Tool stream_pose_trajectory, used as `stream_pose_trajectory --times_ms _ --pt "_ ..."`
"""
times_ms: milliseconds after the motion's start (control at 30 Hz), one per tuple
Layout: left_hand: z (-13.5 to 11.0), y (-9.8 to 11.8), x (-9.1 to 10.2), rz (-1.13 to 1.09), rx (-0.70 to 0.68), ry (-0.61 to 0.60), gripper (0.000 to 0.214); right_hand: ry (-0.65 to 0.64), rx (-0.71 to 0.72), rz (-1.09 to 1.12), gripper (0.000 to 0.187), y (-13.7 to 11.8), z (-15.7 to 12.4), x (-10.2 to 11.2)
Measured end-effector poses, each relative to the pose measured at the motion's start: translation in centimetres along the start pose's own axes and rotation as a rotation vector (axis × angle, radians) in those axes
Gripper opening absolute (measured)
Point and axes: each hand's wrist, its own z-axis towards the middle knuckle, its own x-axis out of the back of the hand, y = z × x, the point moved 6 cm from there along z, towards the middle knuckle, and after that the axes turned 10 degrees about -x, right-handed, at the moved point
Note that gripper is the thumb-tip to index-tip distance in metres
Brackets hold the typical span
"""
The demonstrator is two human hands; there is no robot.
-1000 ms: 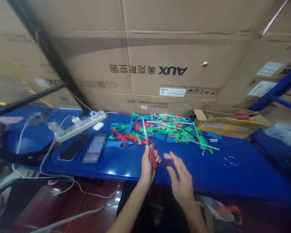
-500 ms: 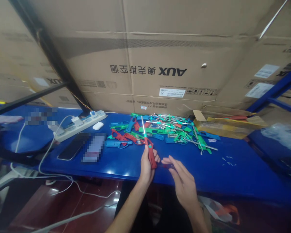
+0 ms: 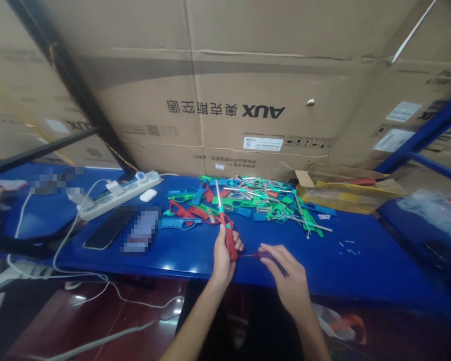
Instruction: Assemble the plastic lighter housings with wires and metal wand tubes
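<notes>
My left hand [image 3: 223, 256] is closed around a red stick lighter [image 3: 230, 240], whose metal tube points up and away from me. A small screwdriver [image 3: 262, 255] with a dark reddish handle is in the closed fingers of my right hand [image 3: 287, 271]. Its thin shaft points left at the lower end of the lighter's handle; whether the tip touches is too small to tell. Behind my hands lies a pile of green, blue and red lighter parts [image 3: 244, 201] with metal tubes and wires.
A cardboard box [image 3: 334, 198] stands at the back right, small pale bits [image 3: 349, 246] lying in front. To the left are a power strip [image 3: 126, 195], a white earphone case [image 3: 148, 195] and two phones [image 3: 107, 228]. Large cartons [image 3: 225, 80] wall the back. Another person's hand shows far left.
My right hand has turned and moved slightly right, so the screwdriver's shaft now shows plainly beside the lighter. The left hand still holds the lighter. The view has shifted slightly.
</notes>
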Motion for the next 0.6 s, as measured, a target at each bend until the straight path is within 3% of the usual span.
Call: stream_pose_trajectory --times_ms 133,233,400,600 --pt "0.08 0.04 0.1 0.005 0.006 0.007 0.048 -0.014 -0.061 0.037 0.008 -0.37 0.07 -0.27" --pt "0.09 0.12 0.12 0.012 0.004 0.005 0.051 -0.021 -0.047 -0.052 0.014 -0.6 0.23 -0.44" --pt "-0.04 0.25 0.02 0.031 -0.008 0.004 0.055 0.099 -0.027 -0.271 0.034 -0.14 0.49 -0.05" --pt "-0.14 0.12 -0.04 0.059 -0.014 -0.009 0.054 -0.023 0.1 -0.466 0.034 -0.71 -0.19 -0.1"
